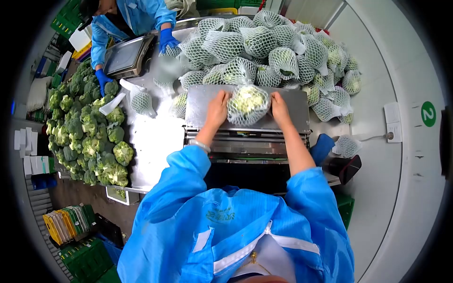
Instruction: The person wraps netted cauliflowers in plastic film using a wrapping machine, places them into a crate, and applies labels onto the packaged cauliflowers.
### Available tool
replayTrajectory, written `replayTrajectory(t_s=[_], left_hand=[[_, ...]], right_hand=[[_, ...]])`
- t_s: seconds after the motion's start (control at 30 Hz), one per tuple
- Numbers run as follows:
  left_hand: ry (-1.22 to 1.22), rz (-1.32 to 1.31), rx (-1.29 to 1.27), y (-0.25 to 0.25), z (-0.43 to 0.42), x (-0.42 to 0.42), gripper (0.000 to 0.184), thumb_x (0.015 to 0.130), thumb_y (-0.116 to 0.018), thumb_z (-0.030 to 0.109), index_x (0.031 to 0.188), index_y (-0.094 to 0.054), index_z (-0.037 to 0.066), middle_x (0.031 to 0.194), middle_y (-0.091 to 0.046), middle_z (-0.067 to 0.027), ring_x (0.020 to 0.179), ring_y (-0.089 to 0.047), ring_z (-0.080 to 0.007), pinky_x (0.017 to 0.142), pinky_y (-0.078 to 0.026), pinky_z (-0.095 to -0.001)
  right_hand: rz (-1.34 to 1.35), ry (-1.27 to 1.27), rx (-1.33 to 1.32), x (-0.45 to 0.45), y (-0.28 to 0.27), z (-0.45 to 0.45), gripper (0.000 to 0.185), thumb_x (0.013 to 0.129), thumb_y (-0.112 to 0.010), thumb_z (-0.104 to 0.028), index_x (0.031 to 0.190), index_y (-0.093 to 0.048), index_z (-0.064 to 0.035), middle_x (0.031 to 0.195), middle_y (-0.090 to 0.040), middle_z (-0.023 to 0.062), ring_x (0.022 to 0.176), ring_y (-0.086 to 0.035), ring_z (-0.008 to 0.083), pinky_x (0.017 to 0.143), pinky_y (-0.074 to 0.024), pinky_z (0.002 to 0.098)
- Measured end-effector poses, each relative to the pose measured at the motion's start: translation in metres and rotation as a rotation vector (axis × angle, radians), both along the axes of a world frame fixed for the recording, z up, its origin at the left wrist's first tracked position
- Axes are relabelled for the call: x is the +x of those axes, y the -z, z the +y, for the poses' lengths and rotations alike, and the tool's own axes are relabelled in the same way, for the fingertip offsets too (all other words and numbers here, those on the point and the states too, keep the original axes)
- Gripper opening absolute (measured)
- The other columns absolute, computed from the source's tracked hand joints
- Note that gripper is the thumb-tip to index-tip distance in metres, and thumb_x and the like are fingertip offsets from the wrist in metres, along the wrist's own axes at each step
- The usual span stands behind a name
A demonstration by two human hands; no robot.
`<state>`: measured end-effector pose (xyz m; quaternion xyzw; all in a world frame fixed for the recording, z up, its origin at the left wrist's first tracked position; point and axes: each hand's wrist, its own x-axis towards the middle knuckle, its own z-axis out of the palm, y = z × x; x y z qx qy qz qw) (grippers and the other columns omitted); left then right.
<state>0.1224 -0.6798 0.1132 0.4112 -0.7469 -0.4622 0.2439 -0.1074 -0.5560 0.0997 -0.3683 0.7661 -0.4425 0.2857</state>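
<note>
Left hand (217, 111) at nine o'clock and right hand (280, 109) at three, I grip the netted vegetable (248, 103) over the metal plate (198, 104) at my twelve; it looks squishy outside, probably bruises easily, so its sides seem best to hold.

Two bare hands (217, 109) (280, 109); two blue gloves (167, 40) (103, 82); one green sign (428, 114); dozens of netted vegetables (247, 104) (heaped, uncountable).

The netted vegetable (248, 104) hides part of the metal plate (295, 104); chest lettering (220, 216) is illegible.
</note>
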Motion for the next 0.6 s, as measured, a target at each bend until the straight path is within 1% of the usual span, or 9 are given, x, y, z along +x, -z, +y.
replayTrajectory(t_s=[0.03,0.13,0.2,0.27,0.33,0.37,0.5,0.53,0.6], left_hand=[[-0.007,0.081,0.084,0.001,0.0,-0.001,0.026,0.103,-0.047,0.026,0.115,-0.056,0.005,0.114,-0.067,-0.0132,0.1,-0.061,-0.0227,0.089,-0.044,-0.0312],[0.078,0.338,0.519,-0.033,0.018,0.02,0.042,0.092,-0.065,0.028,0.128,-0.053,0.008,0.118,-0.065,-0.0128,0.104,-0.062,-0.0245,0.093,-0.044,-0.0316],[0.266,0.188,0.092,-0.042,0.033,0.026,0.063,0.079,-0.078,0.032,0.132,-0.051,0.011,0.119,-0.065,-0.0149,0.107,-0.063,-0.0304,0.095,-0.046,-0.0351],[0.37,0.077,-0.068,-0.051,0.035,0.027,0.079,0.067,-0.087,0.035,0.134,-0.051,0.012,0.119,-0.065,-0.0157,0.109,-0.063,-0.033,0.096,-0.047,-0.037],[0.382,0.013,0.026,-0.061,0.027,0.019,0.091,0.056,-0.093,0.035,0.134,-0.052,0.011,0.119,-0.065,-0.0153,0.109,-0.063,-0.0322,0.096,-0.048,-0.0374],[0.394,0.063,0.078,-0.053,0.025,0.02,0.084,0.062,-0.091,0.033,0.132,-0.053,0.004,0.117,-0.066,-0.0148,0.106,-0.064,-0.0283,0.094,-0.049,-0.0379],[0.401,0.112,0.77,-0.106,0.069,0.055,0.069,0.077,-0.082,0.03,0.127,-0.053,-0.008,0.117,-0.064,-0.0144,0.103,-0.063,-0.0207,0.093,-0.049,-0.0326],[0.373,0.087,0.861,-0.113,0.088,0.066,0.07,0.084,-0.074,0.04,0.132,-0.05,-0.004,0.12,-0.063,-0.0129,0.102,-0.063,-0.0202,0.089,-0.051,-0.0325],[0.386,-0.083,1.195,-0.131,0.11,0.085,0.073,0.091,-0.06,0.052,0.141,-0.041,0.002,0.119,-0.062,-0.0137,0.099,-0.064,-0.0207,0.084,-0.054,-0.0365]], right_hand=[[-0.045,-0.003,-0.035,0.002,-0.005,0.004,0.031,0.099,-0.05,-0.032,0.112,-0.055,-0.0037,0.107,-0.065,0.0162,0.102,-0.06,0.0277,0.089,-0.0435,0.0361],[-0.143,-0.041,-0.069,0.016,-0.029,0.039,0.038,0.1,-0.048,-0.037,0.116,-0.056,-0.0039,0.109,-0.064,0.0164,0.105,-0.059,0.0272,0.091,-0.0427,0.0348],[-0.141,-0.112,-0.041,0.025,-0.049,0.055,0.041,0.1,-0.048,-0.04,0.118,-0.057,-0.004,0.112,-0.064,0.0165,0.106,-0.059,0.0266,0.092,-0.0421,0.0339],[-0.37,-0.123,-0.026,0.028,-0.06,0.058,0.045,0.099,-0.05,-0.042,0.115,-0.059,-0.0006,0.111,-0.065,0.0131,0.104,-0.058,0.0212,0.092,-0.0418,0.0313],[-0.589,-0.139,-0.019,0.028,-0.068,0.062,0.049,0.097,-0.053,-0.043,0.111,-0.062,0.0028,0.11,-0.066,0.0097,0.102,-0.057,0.0159,0.092,-0.0414,0.0288],[-0.645,-0.144,0.001,0.029,-0.071,0.067,0.05,0.096,-0.054,-0.045,0.105,-0.064,0.0041,0.101,-0.067,0.0055,0.098,-0.058,0.0108,0.088,-0.0431,0.0271],[-0.535,-0.34,0.242,0.045,-0.136,0.125,0.04,0.095,-0.059,-0.035,0.108,-0.063,0.0038,0.097,-0.068,0.0073,0.089,-0.063,0.0131,0.081,-0.0499,0.0285],[-0.515,-0.431,0.297,0.056,-0.159,0.141,0.038,0.095,-0.06,-0.028,0.115,-0.061,0.0045,0.1,-0.068,0.0094,0.089,-0.065,0.0154,0.08,-0.0521,0.0296],[-0.617,-0.435,0.257,0.076,-0.167,0.175,0.031,0.088,-0.07,-0.015,0.11,-0.061,0.0054,0.093,-0.068,0.0093,0.083,-0.066,0.0149,0.076,-0.0544,0.0283]])
